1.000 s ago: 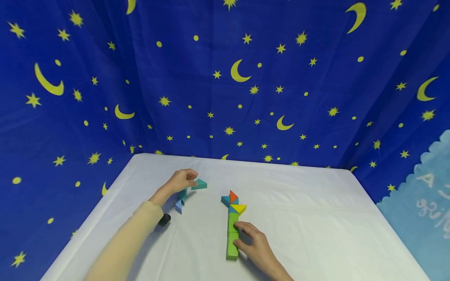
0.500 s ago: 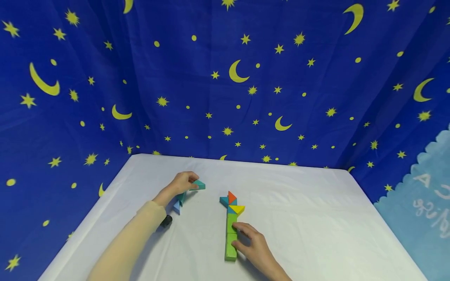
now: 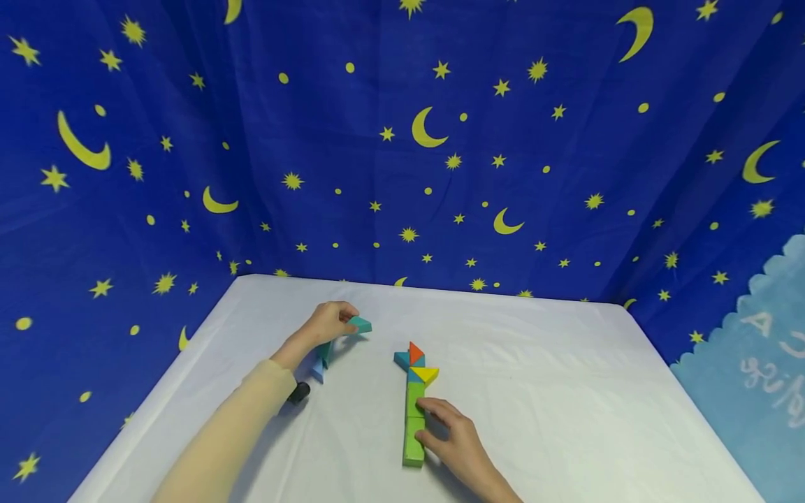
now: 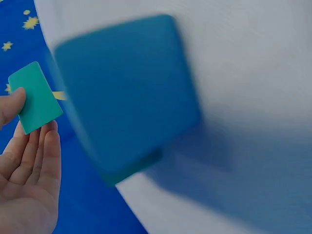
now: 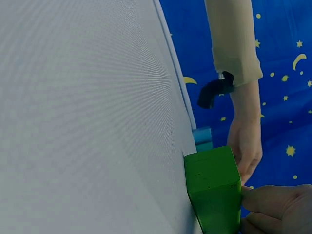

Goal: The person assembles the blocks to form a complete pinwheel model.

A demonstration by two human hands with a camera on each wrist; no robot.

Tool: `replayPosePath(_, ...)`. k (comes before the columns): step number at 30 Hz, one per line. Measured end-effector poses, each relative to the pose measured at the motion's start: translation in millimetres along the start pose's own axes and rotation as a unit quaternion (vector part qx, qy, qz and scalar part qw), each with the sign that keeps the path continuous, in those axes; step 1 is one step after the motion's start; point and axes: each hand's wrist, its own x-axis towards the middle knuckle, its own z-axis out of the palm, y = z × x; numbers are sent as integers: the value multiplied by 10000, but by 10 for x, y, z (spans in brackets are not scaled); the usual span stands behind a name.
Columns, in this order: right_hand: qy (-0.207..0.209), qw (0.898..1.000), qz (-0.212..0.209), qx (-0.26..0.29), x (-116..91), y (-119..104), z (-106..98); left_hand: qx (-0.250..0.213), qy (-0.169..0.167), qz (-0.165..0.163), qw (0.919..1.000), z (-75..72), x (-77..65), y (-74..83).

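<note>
Thumb and fingers of my left hand (image 3: 325,322) pinch a teal triangular block (image 3: 360,325), held over the back left of the table. The left wrist view shows one flat face of this teal block (image 4: 36,97) between thumb and fingertips. My right hand (image 3: 464,447) rests beside two green blocks (image 3: 414,440) laid end to end, with thumb and index fingertips at their right side. Beyond them the row continues with blue triangles (image 3: 402,360), a red triangle (image 3: 416,353) and a yellow triangle (image 3: 425,376).
Under the left wrist lie a dark teal block (image 3: 324,351) and a light blue triangular block (image 3: 318,371). A black camera (image 3: 300,392) sits at the left cuff. Blue star-patterned cloth (image 3: 402,175) surrounds the white table (image 3: 566,391) at the back and sides.
The left hand has closed its fingers on the teal triangular block and raised it slightly from the tabletop. The right hand has kept its place by the green blocks.
</note>
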Motion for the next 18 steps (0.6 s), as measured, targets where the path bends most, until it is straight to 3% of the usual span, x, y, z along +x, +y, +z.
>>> replayPosePath(11, 35, 10000, -13, -23, -2, -3, 3, 10, -247, 160, 9996, 116, -93, 339)
replayPosePath(18, 68, 9999, -59, -60, 1, 3, 6, 75, -317, 274, 9991, 232, -141, 474)
